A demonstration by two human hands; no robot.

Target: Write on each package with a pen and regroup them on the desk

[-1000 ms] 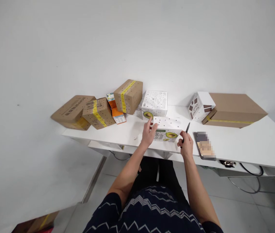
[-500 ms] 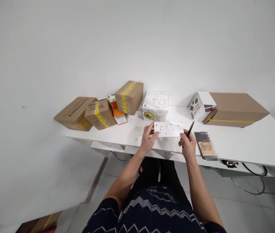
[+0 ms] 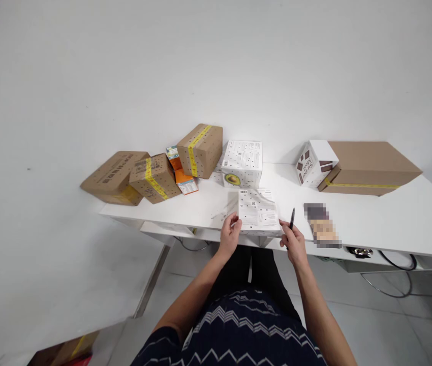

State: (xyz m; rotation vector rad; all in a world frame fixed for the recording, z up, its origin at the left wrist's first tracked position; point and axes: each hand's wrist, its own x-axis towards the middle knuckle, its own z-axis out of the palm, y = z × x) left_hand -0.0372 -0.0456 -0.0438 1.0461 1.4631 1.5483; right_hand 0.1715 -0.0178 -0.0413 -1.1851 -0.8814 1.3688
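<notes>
A white dotted box point(image 3: 257, 211) rests at the table's front edge, a printed face with a barcode turned up. My left hand point(image 3: 231, 235) is closed on its left front corner, the thumb along the side. At the box's right side is my right hand point(image 3: 293, 243), its fingertips touching the edge. A black pen point(image 3: 292, 218) sticks up from between the fingers of that same hand. Behind the held box stands another white dotted box point(image 3: 243, 157) with an avocado picture on its front.
Brown cartons with yellow tape point(image 3: 154, 178) and an orange carton point(image 3: 183, 175) stand at left, another brown box point(image 3: 203, 150) beside them. A Super Meal box point(image 3: 313, 165) and a long brown carton point(image 3: 372, 165) are at right. A phone point(image 3: 321, 226) lies near the front edge.
The held box has turned from a plain dotted face to a printed one. It sits a little lower and nearer to me, and both hands have lowered with it.
</notes>
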